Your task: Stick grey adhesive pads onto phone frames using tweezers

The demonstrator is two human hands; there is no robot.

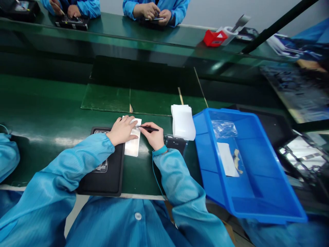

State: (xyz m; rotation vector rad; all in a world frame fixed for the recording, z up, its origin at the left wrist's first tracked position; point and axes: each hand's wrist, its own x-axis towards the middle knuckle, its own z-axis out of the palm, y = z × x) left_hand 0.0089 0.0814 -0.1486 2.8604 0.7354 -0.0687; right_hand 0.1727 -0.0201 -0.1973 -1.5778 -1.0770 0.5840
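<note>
My left hand (122, 131) lies over a white sheet (132, 148), its fingers stretched out and pressing on the upper part. In my right hand (155, 136) is a pair of slim black tweezers (149, 128), pinched between thumb and fingers. Their tip points left and meets the sheet beside my left fingers. Under my left forearm is a black tray (109, 183) holding an opened device with a metal frame (102, 167), partly hidden by the sleeve. A blue band with a cord circles my right wrist.
Right of my hands are a stack of white sheets (183, 121) and a dark flat packet (176, 143). A large blue bin (246, 209) holds clear plastic, a white card and beige scraps. Across the bench, two people work with their hands near a red box (214, 38).
</note>
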